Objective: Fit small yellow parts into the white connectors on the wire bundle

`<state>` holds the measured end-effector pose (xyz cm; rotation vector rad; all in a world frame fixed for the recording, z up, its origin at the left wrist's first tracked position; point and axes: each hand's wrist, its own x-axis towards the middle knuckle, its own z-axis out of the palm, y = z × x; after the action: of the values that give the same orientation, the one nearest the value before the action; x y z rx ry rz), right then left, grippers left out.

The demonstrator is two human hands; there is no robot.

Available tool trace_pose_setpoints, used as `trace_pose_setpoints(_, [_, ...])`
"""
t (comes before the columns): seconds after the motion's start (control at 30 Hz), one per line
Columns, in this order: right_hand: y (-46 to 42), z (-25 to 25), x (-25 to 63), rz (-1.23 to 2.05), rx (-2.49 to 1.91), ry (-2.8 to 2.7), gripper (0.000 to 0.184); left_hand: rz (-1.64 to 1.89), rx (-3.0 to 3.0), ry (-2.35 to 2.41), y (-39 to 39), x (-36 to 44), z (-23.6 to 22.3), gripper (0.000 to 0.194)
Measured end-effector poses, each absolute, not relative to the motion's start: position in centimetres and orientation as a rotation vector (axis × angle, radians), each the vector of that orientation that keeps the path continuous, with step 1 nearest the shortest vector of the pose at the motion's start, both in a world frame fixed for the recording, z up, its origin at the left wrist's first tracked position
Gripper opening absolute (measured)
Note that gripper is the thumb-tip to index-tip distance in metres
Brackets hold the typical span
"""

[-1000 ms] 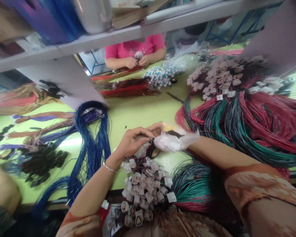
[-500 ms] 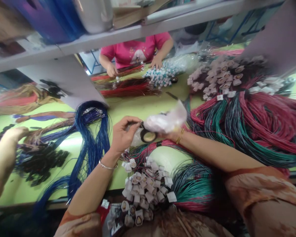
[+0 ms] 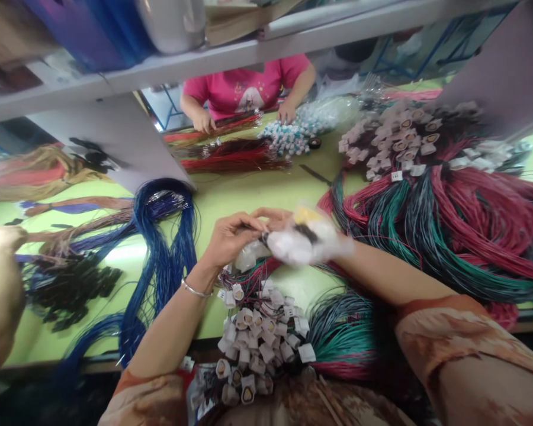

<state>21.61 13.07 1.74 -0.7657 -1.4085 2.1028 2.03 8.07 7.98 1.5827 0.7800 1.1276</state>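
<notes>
Above the front of the table, my left hand is closed, thumb and fingertips pinching a small dark piece I cannot make out. My right hand is right beside it, fingers curled, mostly covered by a motion-smeared white bundle. A yellow and black blur on that bundle looks like the roll of black tape. Clear plastic hangs under my left fingers. Below my hands, white connectors on thin red, black and green wires hang over the table edge towards my lap.
Blue wires and black connectors lie left, near another person's blurred arm. Red, green and black wires with white connectors fill the right. Across the table, a person in pink handles wires beneath a shelf.
The tape roll was between my hands and now appears as a blur farther right. My right fingers have come up beside my left hand. The white bundle has turned and dropped slightly.
</notes>
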Motion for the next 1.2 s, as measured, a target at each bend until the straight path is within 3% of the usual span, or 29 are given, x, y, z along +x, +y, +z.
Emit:
trace_pose_setpoints(0.1, [14.6, 3.6, 23.6, 2.197, -0.493, -1.557, 0.067, 0.808, 1.899, 0.784, 7.1, 2.0, 9.9, 0.009])
trace_pose_setpoints(0.2, [16.2, 6.2, 24.7, 2.021, -0.454, -1.896, 0.057, 0.779, 2.157, 0.925, 6.6, 2.3, 10.5, 0.007])
trace_pose_setpoints(0.23, [16.4, 7.3, 24.7, 1.878, -0.487, -2.067, 0.048, 0.811, 2.184, 1.004, 6.7, 2.5, 10.3, 0.007])
trace_pose_setpoints(0.33, [15.5, 10.3, 23.7, 1.129, -0.711, -2.619, 0.028, 0.845, 2.119, 1.310, 7.2, 3.3, 8.4, 0.030])
trace_pose_setpoints(0.43, [13.3, 12.1, 22.1, 0.332, -0.910, -2.955, 0.027, 0.629, 2.066, 1.578, 7.8, 4.1, 6.3, 0.028])
trace_pose_setpoints(0.5, [12.0, 12.1, 21.2, 0.016, -0.885, -3.081, 0.031, 0.412, 2.078, 1.693, 8.0, 4.5, 5.4, 0.020])
trace_pose_setpoints(0.6, [10.7, 10.9, 20.4, -0.163, -0.890, -3.113, 0.039, 0.292, 2.129, 1.795, 8.2, 4.8, 4.7, 0.016])
trace_pose_setpoints(0.83, [9.1, 6.2, 20.1, 0.319, -1.584, -2.645, 0.031, 0.466, 2.153, 1.935, 9.3, 4.4, 2.7, 0.011])
trace_pose_setpoints(1.2, [9.0, 1.7, 19.1, 1.494, -1.450, -1.403, 0.013, 1.238, 1.371, 1.631, 10.6, 3.5, 0.1, 0.011])
